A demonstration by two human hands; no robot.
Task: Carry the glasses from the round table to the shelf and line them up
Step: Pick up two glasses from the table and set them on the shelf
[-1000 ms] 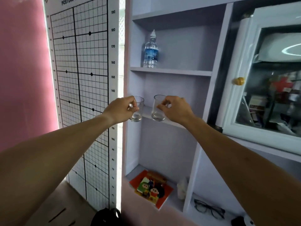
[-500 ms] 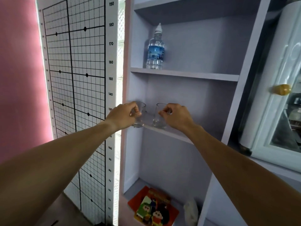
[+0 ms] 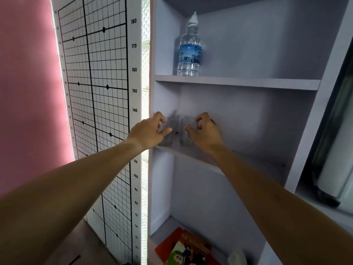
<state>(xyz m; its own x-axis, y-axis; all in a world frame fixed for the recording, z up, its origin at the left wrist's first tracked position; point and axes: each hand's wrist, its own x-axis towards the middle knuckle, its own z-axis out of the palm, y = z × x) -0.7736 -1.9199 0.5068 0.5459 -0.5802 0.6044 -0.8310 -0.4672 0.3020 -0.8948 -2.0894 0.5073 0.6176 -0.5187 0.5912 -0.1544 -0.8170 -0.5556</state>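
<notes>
Two clear short glasses stand side by side at the left end of the middle shelf board [image 3: 202, 159] of a pale shelf unit. My left hand [image 3: 148, 133] wraps the left glass [image 3: 169, 139], thumb across its front and a finger on its rim, hiding most of it. My right hand [image 3: 207, 133] holds the right glass [image 3: 183, 135] from its right side, fingers curled over the rim. A small gap separates the glasses. Both bases seem to rest on the board.
A water bottle [image 3: 189, 48] stands on the shelf above. On the bottom shelf lies a red cartoon book [image 3: 187, 249]. A tall posture grid chart [image 3: 95, 92] stands left of the unit against a pink wall. A glass-fronted cabinet door [image 3: 336, 131] is at the right.
Both hands moved forward and lowered the glasses onto the middle shelf board. The view has come closer to the shelf and shifted left.
</notes>
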